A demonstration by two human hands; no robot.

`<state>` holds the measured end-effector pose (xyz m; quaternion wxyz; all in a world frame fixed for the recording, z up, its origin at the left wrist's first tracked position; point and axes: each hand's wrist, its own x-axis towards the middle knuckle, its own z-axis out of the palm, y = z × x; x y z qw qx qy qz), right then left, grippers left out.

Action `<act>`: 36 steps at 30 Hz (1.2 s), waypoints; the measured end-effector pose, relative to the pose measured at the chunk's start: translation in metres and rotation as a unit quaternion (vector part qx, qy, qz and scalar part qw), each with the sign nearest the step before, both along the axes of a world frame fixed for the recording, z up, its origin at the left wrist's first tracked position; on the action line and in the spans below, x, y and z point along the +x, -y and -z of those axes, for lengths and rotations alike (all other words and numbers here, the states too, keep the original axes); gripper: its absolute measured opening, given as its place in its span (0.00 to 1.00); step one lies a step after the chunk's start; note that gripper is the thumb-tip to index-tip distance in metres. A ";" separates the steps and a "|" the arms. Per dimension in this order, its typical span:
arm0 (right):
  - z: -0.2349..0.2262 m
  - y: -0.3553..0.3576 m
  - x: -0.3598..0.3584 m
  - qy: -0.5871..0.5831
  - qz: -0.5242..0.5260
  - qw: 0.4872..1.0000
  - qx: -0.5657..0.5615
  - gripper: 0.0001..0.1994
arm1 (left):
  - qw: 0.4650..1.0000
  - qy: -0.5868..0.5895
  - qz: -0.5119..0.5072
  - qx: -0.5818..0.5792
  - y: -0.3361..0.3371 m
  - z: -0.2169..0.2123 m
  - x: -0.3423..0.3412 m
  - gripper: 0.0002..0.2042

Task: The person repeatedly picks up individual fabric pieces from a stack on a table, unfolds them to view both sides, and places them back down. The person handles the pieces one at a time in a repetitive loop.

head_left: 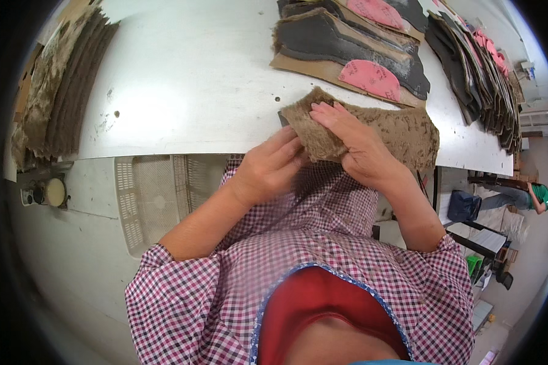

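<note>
A brown plush fur piece (402, 131) lies at the near edge of the white table, pile side up, partly overhanging it. My left hand (271, 165) is closed on its left edge, the fingers curled and the fingertips partly hidden by the fur. A sliver of dark backing shows at that edge. On top of the piece rests my right hand (360, 146), its fingers stretched out flat and pointing to the far left, its thumb bent near the close edge. The left hand looks slightly blurred.
Dark-backed cut pieces with pink patches (371, 79) are layered beyond the fur piece. Another row of cut pieces (478, 85) stands at the right, and a fur stack (67, 85) at the far left. Below the white table (189, 73) is a plastic crate (128, 201). Another person (539, 196) is at far right.
</note>
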<state>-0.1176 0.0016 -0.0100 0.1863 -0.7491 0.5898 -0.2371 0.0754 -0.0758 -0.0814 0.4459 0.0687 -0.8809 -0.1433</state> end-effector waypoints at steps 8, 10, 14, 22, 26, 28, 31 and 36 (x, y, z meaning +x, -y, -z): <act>-0.010 0.000 0.014 -0.083 0.000 0.997 -0.005 0.32 | 0.999 -0.019 0.015 0.021 -0.001 -0.005 0.003 0.12; -0.008 0.001 0.020 -0.107 0.005 0.994 -0.011 0.30 | 0.999 -0.034 0.008 0.024 -0.003 -0.001 0.002 0.12; 0.004 -0.002 0.033 -0.211 0.017 0.976 -0.058 0.27 | 0.998 -0.020 0.033 0.056 -0.002 -0.006 0.005 0.09; 0.016 -0.017 0.004 -0.172 0.030 0.979 -0.104 0.30 | 0.857 -0.082 0.119 0.494 0.005 -0.091 -0.040 0.15; 0.012 -0.016 -0.005 -0.148 0.014 0.985 -0.084 0.29 | 0.829 0.076 0.070 0.549 0.014 -0.055 -0.101 0.13; 0.037 -0.027 -0.013 -0.133 0.007 0.986 -0.101 0.29 | 0.841 0.091 0.069 0.530 0.010 -0.049 -0.098 0.12; 0.011 -0.059 -0.035 -0.167 0.033 0.985 -0.008 0.29 | 0.870 0.095 0.042 0.482 0.013 -0.034 -0.091 0.11; 0.020 -0.108 -0.109 -0.174 0.239 0.952 -0.082 0.33 | 0.938 0.148 0.031 0.313 -0.001 -0.042 -0.092 0.15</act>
